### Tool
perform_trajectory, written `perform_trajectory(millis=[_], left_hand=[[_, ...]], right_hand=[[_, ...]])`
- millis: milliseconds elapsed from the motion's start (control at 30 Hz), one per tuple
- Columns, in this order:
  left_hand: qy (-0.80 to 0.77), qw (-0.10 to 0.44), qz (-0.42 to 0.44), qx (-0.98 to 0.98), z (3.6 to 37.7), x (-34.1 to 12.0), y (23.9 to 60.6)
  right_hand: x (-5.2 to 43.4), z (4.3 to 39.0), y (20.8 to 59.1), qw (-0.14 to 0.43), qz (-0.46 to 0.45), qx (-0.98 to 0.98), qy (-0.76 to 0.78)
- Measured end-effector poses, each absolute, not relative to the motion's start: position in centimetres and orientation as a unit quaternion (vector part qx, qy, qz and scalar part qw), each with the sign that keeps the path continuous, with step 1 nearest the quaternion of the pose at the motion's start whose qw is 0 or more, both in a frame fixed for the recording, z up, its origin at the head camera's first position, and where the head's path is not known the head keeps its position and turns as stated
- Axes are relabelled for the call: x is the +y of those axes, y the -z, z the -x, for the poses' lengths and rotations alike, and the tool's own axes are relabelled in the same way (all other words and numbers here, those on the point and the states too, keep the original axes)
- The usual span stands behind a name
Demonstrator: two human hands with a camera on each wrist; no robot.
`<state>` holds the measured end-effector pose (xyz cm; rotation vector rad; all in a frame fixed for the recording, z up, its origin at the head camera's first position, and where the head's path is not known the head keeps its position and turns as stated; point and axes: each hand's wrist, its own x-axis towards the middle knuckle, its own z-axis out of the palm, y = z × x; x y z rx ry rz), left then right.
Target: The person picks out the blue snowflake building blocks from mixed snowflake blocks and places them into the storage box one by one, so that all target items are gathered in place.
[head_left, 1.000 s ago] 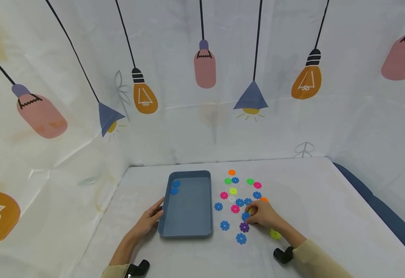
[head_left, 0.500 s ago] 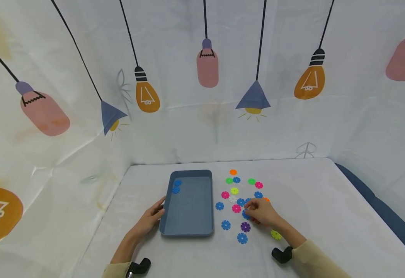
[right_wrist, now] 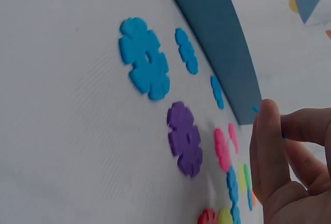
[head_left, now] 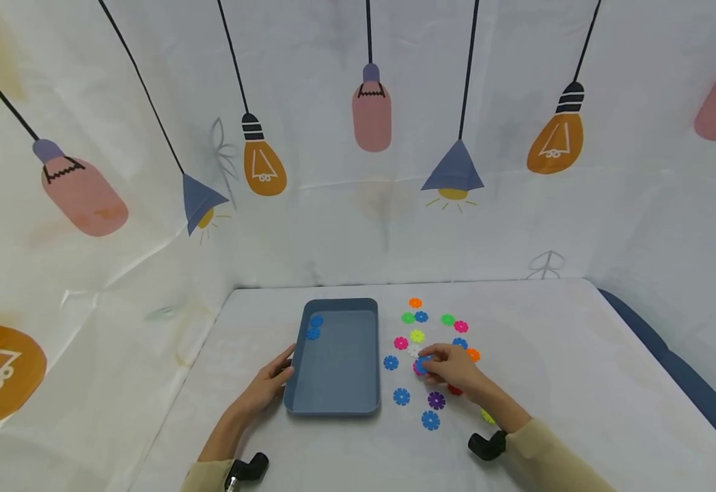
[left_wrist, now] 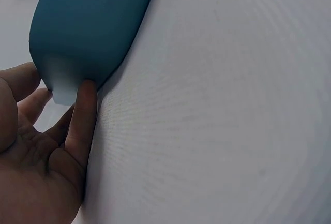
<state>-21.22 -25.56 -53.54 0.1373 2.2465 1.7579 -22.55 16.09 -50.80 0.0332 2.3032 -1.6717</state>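
Note:
My right hand (head_left: 453,367) pinches a blue snowflake building disc (head_left: 421,365) between thumb and fingers, just above the spread of discs. Only a sliver of that disc (right_wrist: 255,109) shows past the fingertips in the right wrist view. At the left, my left hand (head_left: 267,384) touches the side of a grey-blue tray (head_left: 332,415), fingers mostly straight against its wall. The left wrist view shows these fingers (left_wrist: 85,113) at the tray's outer wall (left_wrist: 88,32). Inside the tray, near its far left corner, lie two blue discs (head_left: 315,327).
Loose discs in several colours lie right of the tray, among them a purple one (head_left: 436,400), a blue one (head_left: 430,420) and an orange one (head_left: 416,303). White cloth covers the table (head_left: 536,348). A lamp-printed curtain (head_left: 333,239) hangs behind.
My right hand has picked up the blue disc and moved slightly left and away from me with it, uncovering a red disc. My left hand stays at the tray. The head view shifts a little.

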Motion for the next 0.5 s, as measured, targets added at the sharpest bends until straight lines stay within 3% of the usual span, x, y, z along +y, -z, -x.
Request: perform_trajectory(millis=[500], left_hand=[[-0.607, 0.146, -0.056, 0.78, 21.3, -25.6, 53.6]], right_hand=[[13.1, 23.4, 49.6, 0.155, 0.035, 0.771, 0.617]])
